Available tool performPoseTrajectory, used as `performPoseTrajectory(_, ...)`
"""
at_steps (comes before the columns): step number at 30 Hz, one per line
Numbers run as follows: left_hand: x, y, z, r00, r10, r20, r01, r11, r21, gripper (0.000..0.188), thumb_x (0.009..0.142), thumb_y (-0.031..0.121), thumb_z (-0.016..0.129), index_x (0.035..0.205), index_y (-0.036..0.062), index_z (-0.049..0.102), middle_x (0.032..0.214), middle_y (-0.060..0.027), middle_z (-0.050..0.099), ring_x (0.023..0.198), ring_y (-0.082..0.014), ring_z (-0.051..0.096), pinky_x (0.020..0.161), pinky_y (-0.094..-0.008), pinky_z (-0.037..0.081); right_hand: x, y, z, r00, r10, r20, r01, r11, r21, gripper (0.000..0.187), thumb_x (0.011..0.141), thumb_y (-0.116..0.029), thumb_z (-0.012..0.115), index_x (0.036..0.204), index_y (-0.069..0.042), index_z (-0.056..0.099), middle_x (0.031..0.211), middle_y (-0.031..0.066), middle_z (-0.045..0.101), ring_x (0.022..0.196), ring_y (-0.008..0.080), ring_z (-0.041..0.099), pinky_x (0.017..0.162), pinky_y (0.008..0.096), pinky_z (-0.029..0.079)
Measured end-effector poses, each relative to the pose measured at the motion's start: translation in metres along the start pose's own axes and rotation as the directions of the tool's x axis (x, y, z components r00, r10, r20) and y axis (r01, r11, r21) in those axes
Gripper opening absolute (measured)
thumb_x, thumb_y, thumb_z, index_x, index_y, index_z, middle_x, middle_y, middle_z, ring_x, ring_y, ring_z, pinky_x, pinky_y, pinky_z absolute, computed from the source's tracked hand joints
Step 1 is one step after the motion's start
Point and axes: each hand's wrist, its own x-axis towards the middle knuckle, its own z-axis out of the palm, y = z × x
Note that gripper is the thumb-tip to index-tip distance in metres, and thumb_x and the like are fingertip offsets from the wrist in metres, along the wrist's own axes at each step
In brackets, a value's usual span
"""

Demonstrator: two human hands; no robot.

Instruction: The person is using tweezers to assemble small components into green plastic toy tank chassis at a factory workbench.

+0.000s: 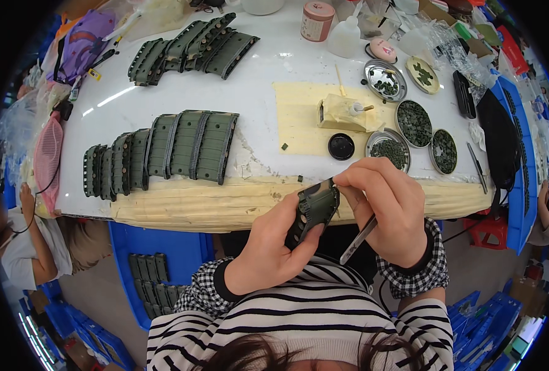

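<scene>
1. green curved panel (319, 205): centre of the frame, tilted.
2. risk: panel may slip, should the left grip slacken under fingertip pressure; swung tweezers (356, 241) might scratch it.
3. left hand (265, 247): gripping panel, thumb across its lower edge.
4. right hand (391, 213): curled around tweezers, fingertips at panel's upper corner.

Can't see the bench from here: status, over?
Left hand gripping curved green piece. Right hand at its upper edge, holding metal tool. Only the hands partly cover the piece.
</scene>
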Motion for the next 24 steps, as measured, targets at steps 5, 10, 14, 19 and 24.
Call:
performPoseTrajectory(5,-0.005,0.000,-0.003,0.982,-0.129,0.139,0.148,0.980,-0.136,0.051,0.088,-0.008,0.054,0.136,-0.0071,0.035,0.115,-0.0124,0.058,0.103,-0.0150,0.060,0.089,-0.0283,0.049,-0.004,-0.001,0.002,0.997,0.071,-0.028,-0.065,0.984,0.168,0.022,0.076,0.005,0.068,0.097,0.001,0.065,0.087,0.0112,0.062,0.067,0.0239,0.063,0.056,0.0306,0.051)
performPoseTrajectory(10,-0.002,0.006,0.000,0.974,-0.162,0.159,0.214,0.888,-0.408,0.055,0.090,-0.009,0.050,0.140,-0.0032,0.030,0.123,-0.0135,0.054,0.108,-0.0179,0.060,0.094,-0.0335,0.051,-0.005,-0.004,0.001,0.989,0.147,0.019,-0.146,0.939,0.312,0.025,0.077,0.004,0.070,0.102,0.000,0.066,0.089,0.0125,0.063,0.072,0.0247,0.065,0.060,0.0313,0.053)
performPoseTrajectory(14,0.001,0.006,0.004,0.985,-0.135,0.107,0.170,0.855,-0.490,0.053,0.090,-0.007,0.051,0.139,-0.0037,0.031,0.121,-0.0131,0.055,0.107,-0.0174,0.060,0.093,-0.0327,0.050,-0.005,-0.004,-0.004,0.981,0.194,0.024,-0.192,0.931,0.310,0.029,0.075,0.003,0.073,0.103,-0.001,0.067,0.090,0.0124,0.064,0.073,0.0243,0.065,0.062,0.0311,0.053)
performPoseTrajectory(19,0.001,0.007,0.005,0.983,-0.167,0.072,0.180,0.849,-0.497,0.049,0.091,-0.005,0.055,0.135,-0.0078,0.035,0.115,-0.0122,0.057,0.105,-0.0152,0.060,0.089,-0.0267,0.049,-0.008,0.001,0.000,0.989,0.146,0.016,-0.144,0.939,0.314,0.030,0.074,0.002,0.074,0.103,-0.002,0.067,0.090,0.0123,0.064,0.075,0.0245,0.065,0.064,0.0313,0.053)
performPoseTrajectory(24,0.001,0.010,0.008,0.984,-0.156,0.089,0.180,0.816,-0.550,0.049,0.091,-0.004,0.054,0.136,-0.0071,0.034,0.116,-0.0128,0.057,0.105,-0.0165,0.060,0.090,-0.0284,0.049,-0.009,0.003,-0.001,0.992,0.127,0.014,-0.125,0.940,0.318,0.030,0.074,0.002,0.074,0.103,-0.002,0.066,0.090,0.0119,0.064,0.074,0.0241,0.065,0.064,0.0303,0.052)
